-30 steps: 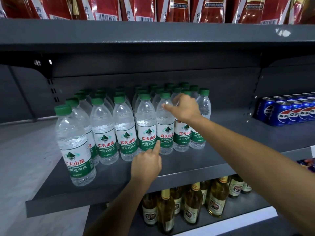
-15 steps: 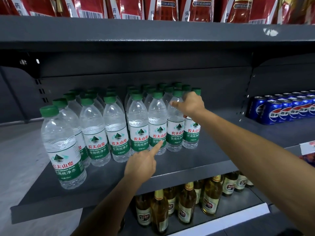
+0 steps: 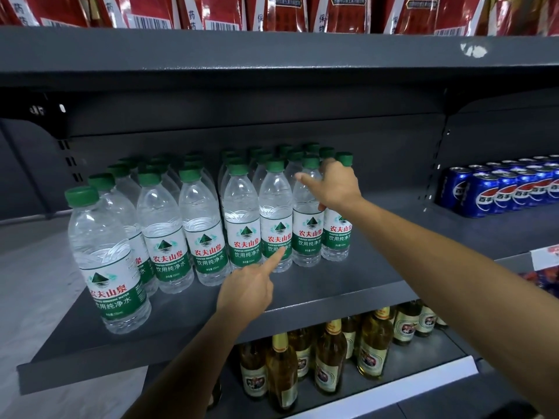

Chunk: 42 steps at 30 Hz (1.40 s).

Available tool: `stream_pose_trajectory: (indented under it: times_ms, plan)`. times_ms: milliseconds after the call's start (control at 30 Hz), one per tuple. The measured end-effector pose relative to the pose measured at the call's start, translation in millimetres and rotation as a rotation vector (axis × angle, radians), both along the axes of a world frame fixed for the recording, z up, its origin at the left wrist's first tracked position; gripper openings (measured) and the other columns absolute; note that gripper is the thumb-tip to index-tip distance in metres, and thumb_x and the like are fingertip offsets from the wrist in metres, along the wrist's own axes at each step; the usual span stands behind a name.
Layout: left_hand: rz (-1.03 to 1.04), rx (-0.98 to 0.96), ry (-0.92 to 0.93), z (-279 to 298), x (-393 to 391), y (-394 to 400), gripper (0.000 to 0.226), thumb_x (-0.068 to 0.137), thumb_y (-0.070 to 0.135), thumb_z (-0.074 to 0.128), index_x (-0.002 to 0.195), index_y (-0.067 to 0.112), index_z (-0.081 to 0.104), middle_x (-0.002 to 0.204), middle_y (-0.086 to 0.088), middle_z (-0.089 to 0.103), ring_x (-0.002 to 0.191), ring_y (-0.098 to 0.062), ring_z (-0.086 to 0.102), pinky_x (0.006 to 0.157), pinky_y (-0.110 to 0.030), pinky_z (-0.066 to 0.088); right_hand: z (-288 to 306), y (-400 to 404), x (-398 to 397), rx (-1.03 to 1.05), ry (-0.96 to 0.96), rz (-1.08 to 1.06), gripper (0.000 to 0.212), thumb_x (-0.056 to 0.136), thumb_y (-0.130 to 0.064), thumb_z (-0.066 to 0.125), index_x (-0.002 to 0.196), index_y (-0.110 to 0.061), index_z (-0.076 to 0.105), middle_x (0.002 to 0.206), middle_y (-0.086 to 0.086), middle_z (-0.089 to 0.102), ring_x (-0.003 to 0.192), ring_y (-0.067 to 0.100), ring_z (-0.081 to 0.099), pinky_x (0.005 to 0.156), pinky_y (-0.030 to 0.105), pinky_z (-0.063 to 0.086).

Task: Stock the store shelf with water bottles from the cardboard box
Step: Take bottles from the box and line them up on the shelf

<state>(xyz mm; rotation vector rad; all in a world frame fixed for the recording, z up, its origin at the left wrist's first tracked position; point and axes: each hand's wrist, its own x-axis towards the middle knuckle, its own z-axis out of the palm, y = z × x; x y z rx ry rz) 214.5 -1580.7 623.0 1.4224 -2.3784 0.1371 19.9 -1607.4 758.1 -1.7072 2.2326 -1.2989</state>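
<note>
Several water bottles (image 3: 242,225) with green caps and green labels stand in rows on the grey middle shelf (image 3: 348,285). One bottle (image 3: 106,258) stands apart at the front left. My left hand (image 3: 246,287) reaches up from below, its straight index finger touching the label of a front-row bottle (image 3: 273,213). My right hand (image 3: 337,186) covers the shoulder of the rightmost front bottle (image 3: 337,237), fingers curled round it below its cap. Its index finger points left across the neighbouring bottle (image 3: 307,234). The cardboard box is not in view.
Blue cola cans (image 3: 499,189) stand at the right end of the same shelf, with bare shelf between them and the water. Glass bottles of yellow drink (image 3: 329,361) fill the shelf below. Red packets (image 3: 272,10) line the shelf above. Grey floor lies to the left.
My right hand has shifted right along the front row, from the second-last bottle onto the last one. My left index finger stays at the labels. The view has drifted slightly.
</note>
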Motion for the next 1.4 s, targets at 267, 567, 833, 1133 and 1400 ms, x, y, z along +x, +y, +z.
stream_pose_trajectory:
  times_ms: [267,567,833,1133,1400]
  plan:
    - [-0.001,0.018,0.023,-1,0,-1,0.066,0.095,0.018,0.036,0.149,0.044,0.006,0.079,0.001,0.056,0.07,-0.016,0.053,0.06,-0.029,0.043,-5,7,-38,-0.145,-0.064,-0.264,0.062,0.078,-0.05,0.07,0.119,-0.012,0.043,0.122,0.01,0.051,0.106,0.034,0.056,0.075,0.037,0.041]
    - [0.003,-0.004,0.02,-2,0,-2,0.066,0.095,0.02,0.038,0.149,0.044,0.009,0.073,0.003,0.051,0.065,-0.015,0.05,0.055,-0.027,0.04,-16,-3,-49,0.053,-0.085,-0.191,0.069,0.074,-0.061,0.068,0.12,-0.012,0.054,0.109,0.007,0.066,0.104,0.027,0.06,0.079,0.035,0.048]
    - [-0.009,-0.029,0.021,-3,1,-2,0.065,0.094,0.02,0.039,0.149,0.042,0.012,0.072,0.003,0.049,0.064,-0.015,0.047,0.056,-0.027,0.037,-20,-4,-51,0.031,-0.107,-0.184,0.068,0.072,-0.061,0.07,0.12,-0.014,0.055,0.108,0.007,0.067,0.105,0.026,0.061,0.077,0.034,0.047]
    - [-0.024,-0.055,0.027,-1,1,0,0.064,0.093,0.019,0.04,0.149,0.04,0.017,0.069,0.004,0.046,0.06,-0.015,0.045,0.053,-0.027,0.032,-31,3,-51,0.036,-0.152,-0.118,0.075,0.078,-0.06,0.064,0.134,-0.014,0.044,0.125,0.008,0.059,0.117,0.028,0.054,0.095,0.039,0.048]
    - [-0.1,-0.187,0.03,-1,6,6,0.04,0.091,0.016,0.041,0.13,0.02,0.048,0.083,-0.002,0.063,0.067,-0.025,0.06,0.051,-0.029,0.032,-85,39,-39,0.076,-0.357,-0.148,0.071,0.083,-0.053,0.062,0.132,-0.006,0.042,0.13,0.011,0.052,0.118,0.026,0.051,0.098,0.036,0.044]
